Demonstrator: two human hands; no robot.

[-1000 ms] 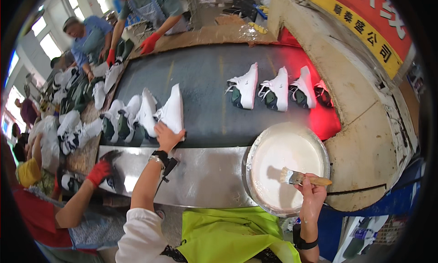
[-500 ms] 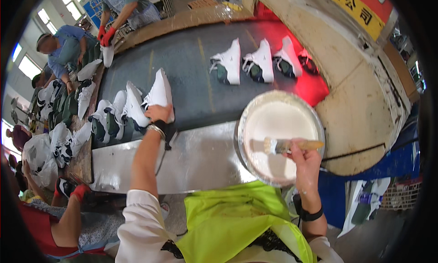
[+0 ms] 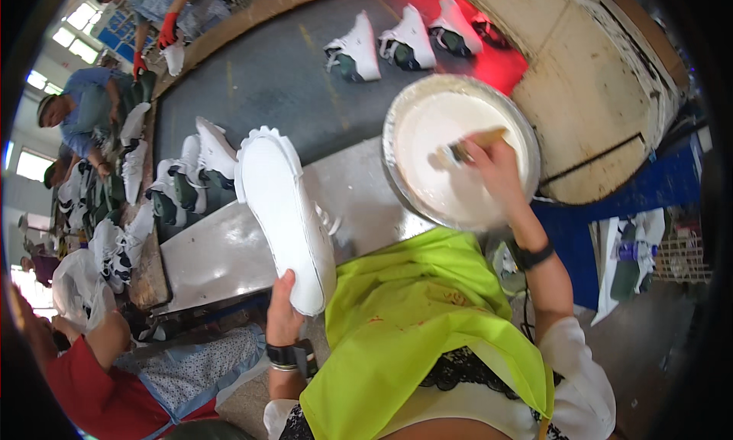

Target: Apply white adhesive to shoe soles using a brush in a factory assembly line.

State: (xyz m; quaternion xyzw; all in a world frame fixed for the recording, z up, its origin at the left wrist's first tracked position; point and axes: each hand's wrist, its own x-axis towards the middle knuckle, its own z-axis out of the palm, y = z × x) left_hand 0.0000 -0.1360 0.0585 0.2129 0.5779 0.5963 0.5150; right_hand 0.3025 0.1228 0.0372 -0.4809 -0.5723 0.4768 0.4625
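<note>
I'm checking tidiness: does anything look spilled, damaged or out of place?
Reddish marks show on the lime apron, odd against its otherwise plain cloth; possibly stains. Nothing stands out about the white shoe in the left hand.

A shoe factory floor: white shoes [image 3: 408, 39] stand in a row on a dark belt [image 3: 267, 89] at top centre, near a red-lit opening [image 3: 500, 70] in a pale machine housing [image 3: 588, 81]. A basin [image 3: 389, 135] of white liquid sits right of centre; aproned workers [image 3: 80, 116] and more footwear [image 3: 107, 245] crowd the left.
</note>
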